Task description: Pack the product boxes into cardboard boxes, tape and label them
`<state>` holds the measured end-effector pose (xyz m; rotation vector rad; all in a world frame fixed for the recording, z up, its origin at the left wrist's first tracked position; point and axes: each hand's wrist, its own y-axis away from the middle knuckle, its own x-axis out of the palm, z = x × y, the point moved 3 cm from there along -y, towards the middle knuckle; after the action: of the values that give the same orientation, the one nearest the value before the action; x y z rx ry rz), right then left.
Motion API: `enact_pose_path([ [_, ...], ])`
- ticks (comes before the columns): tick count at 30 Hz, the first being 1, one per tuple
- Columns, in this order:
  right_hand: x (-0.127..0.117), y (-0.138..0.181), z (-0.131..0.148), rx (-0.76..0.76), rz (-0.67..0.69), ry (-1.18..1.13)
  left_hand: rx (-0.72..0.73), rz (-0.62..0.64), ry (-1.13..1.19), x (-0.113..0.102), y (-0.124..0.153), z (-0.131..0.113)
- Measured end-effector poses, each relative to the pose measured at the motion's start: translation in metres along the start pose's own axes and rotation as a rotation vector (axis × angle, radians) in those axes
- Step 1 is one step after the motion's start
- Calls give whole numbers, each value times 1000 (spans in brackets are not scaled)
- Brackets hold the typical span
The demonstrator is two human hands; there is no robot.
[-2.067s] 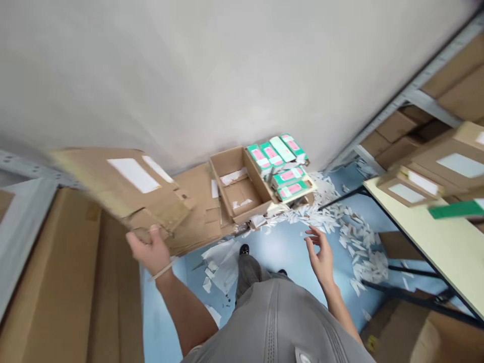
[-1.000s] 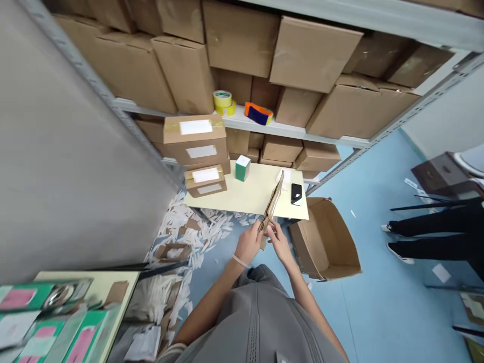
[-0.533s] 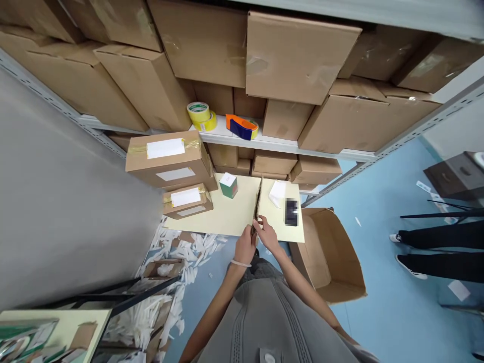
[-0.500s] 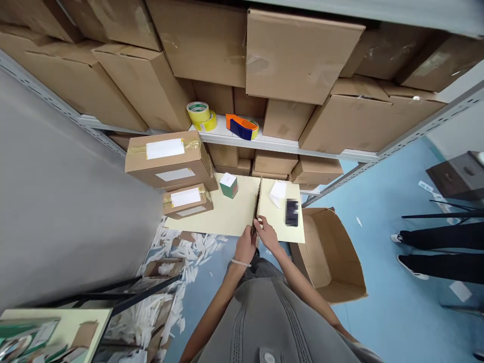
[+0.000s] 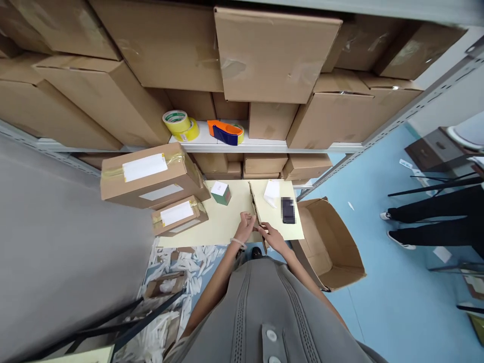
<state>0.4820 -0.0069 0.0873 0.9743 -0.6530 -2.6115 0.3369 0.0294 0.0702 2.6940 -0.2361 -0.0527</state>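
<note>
A thin, flattened piece of cardboard [image 5: 254, 201] stands nearly edge-on across the cream table, its near end reaching past the front edge. My right hand [image 5: 273, 237] is closed on that near end, thumb and fingers against the board. To the left of the board, close against it, is my left hand [image 5: 245, 227] with curled fingers; what they hold, if anything, is hidden. A small green box with a white top [image 5: 221, 193] sits farther left. Right of the board lie a crumpled white paper [image 5: 271, 192] and a dark, pixelated phone-like object [image 5: 288, 210].
Two taped, labelled cartons [image 5: 151, 174] are stacked at the table's left. Yellow tape rolls [image 5: 181, 126] and an orange-blue tape dispenser [image 5: 226, 132] lie on the shelf among boxes. An open carton [image 5: 333, 247] stands right. Paper strips [image 5: 189, 267] litter the floor; another person's legs [image 5: 427, 222] show right.
My left hand has come up and left from the cardboard's lower end, its fingers now curled. The cardboard's near end has swung right. The whole view has shifted.
</note>
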Motion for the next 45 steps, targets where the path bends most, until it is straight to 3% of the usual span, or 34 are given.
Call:
enact_pose_path([
  [5,-2,2,-12,15,-56,5,89,-35,-324,2,-35,-25],
  [9,-7,6,-23,43,-83,38,126,-30,-458,6,-48,-26],
  [18,-1,15,-43,131,-31,285,108,81,-409,6,-63,-23],
  [22,2,10,-37,235,-115,312,121,43,-429,9,-59,-27],
  [30,-25,9,-38,292,-233,308,93,-44,-428,3,-60,-34],
  [41,-23,14,-26,203,-179,356,127,-75,-358,2,-63,-46],
  [45,-28,11,-26,226,-199,386,113,-184,-374,-12,-58,-43],
])
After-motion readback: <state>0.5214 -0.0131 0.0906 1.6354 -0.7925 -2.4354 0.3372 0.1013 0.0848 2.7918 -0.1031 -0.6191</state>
